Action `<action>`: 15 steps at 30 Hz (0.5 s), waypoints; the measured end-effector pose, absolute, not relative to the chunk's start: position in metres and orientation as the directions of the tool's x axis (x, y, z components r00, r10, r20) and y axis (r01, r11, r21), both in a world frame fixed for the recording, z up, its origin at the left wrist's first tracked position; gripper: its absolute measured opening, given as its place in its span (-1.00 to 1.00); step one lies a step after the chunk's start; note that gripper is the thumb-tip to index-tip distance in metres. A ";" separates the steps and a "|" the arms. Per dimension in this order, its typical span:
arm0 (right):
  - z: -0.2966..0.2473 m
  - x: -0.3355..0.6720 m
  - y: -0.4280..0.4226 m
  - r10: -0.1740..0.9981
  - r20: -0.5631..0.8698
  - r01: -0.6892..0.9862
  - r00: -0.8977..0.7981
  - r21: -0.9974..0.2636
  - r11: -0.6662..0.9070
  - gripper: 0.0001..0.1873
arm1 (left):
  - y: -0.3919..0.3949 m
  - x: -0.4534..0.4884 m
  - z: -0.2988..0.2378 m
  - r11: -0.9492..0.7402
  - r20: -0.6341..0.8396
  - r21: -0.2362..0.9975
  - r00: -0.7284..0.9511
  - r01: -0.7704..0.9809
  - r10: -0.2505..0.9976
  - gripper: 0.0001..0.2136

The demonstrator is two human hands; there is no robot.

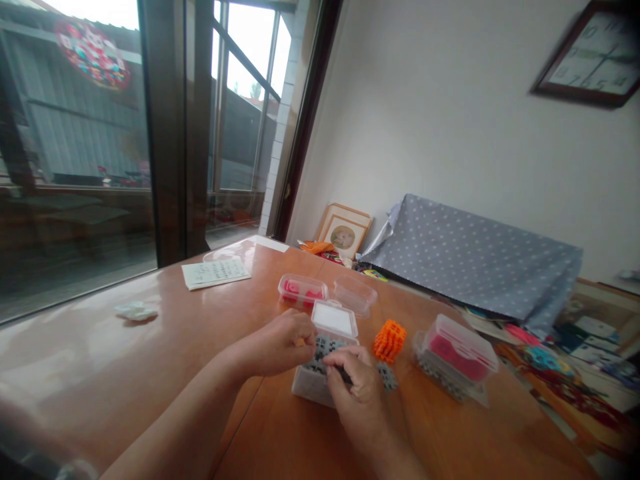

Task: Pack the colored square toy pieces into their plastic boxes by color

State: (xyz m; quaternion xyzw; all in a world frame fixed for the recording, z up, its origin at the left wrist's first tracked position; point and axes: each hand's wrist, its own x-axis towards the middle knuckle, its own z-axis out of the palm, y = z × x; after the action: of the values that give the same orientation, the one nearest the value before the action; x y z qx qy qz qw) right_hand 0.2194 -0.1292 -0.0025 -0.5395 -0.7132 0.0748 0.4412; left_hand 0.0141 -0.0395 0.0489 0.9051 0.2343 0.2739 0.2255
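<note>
Far left on the wooden table [150, 373]: a white crumpled item [135, 310]; a sheet of paper [215, 272] further right. Left hand [280, 347]: fingers curled narrow, tips at the grey pieces [325, 348]; whether they grip cannot be told. Grey pieces: small, dark-holed, heaped in a clear plastic box [310, 388], near centre, with its white-topped lid [335, 320] standing open behind. Right hand [357, 393]: fingers bent down, pinched on the grey pieces. Beyond, a far box of pink parts [301, 290]. Right of the hands: an orange lattice block [389, 340]; a lidded box of pink parts [457, 353]; a grey dotted cloth [475, 260] far right.
</note>
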 end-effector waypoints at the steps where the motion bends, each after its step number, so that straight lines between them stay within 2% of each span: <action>1: -0.003 0.220 -0.129 0.835 0.550 0.711 -0.036 -0.572 0.408 -0.77 | -0.041 0.014 0.050 -0.794 0.385 0.531 0.750 0.296 0.538 -0.85; 5: -0.006 0.220 -0.130 0.841 0.538 0.730 -0.059 -0.552 0.404 -0.77 | -0.045 0.016 0.054 -0.805 0.373 0.517 0.770 0.291 0.518 -0.87; 10: -0.002 0.224 -0.132 0.843 0.536 0.677 -0.054 -0.601 0.425 -0.77 | -0.047 0.017 0.053 -0.817 0.359 0.483 0.780 0.314 0.512 -0.88; 15: 0.006 0.248 -0.132 0.844 0.529 0.596 0.089 -0.707 0.381 -0.76 | -0.047 0.015 0.051 -0.809 0.354 0.476 0.767 0.344 0.535 -0.86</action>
State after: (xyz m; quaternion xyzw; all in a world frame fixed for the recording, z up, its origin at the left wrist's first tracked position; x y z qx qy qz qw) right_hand 0.2483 -0.1322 0.0063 -0.5425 -0.6635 0.1239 0.5001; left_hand 0.0150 -0.0466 0.0513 0.9195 0.2390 0.2435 0.1954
